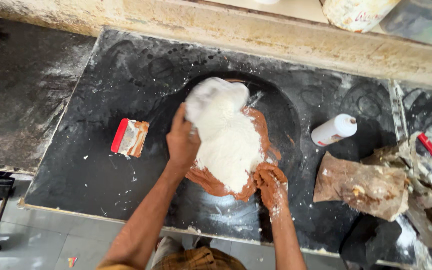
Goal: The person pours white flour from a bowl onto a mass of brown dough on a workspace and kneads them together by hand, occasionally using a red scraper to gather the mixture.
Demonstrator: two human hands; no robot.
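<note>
So the left hand (182, 141) is up on the white bag (215, 100), fingers wrapped around its lower end and gripping it, with the bag tipped over the middle of the black bench (101, 170). Under it sits a big heap of white powder (231, 145) lying on top of a reddish-brown clay mass (263, 127), all inside the shallow round dip in the centre of the bench, a bit nearer the front edge than the back. The right hand (271, 184) is pressed into the front side of the clay, smeared brown and dusted white; its fingers look curled down into the stuff, though I can't tell if they're actually grabbing any. Over toward the left side of the bench there's a scraper (130, 138) with a red handle, lying flat and well apart from the heap. Right of the dip a white bottle (334, 130) lies on its side, and just in front of that, near the right end, is a crumpled brown sack (361, 186) next to a pile of dirty wrappers (426, 170). White dust is scattered all over the bench top.
</note>
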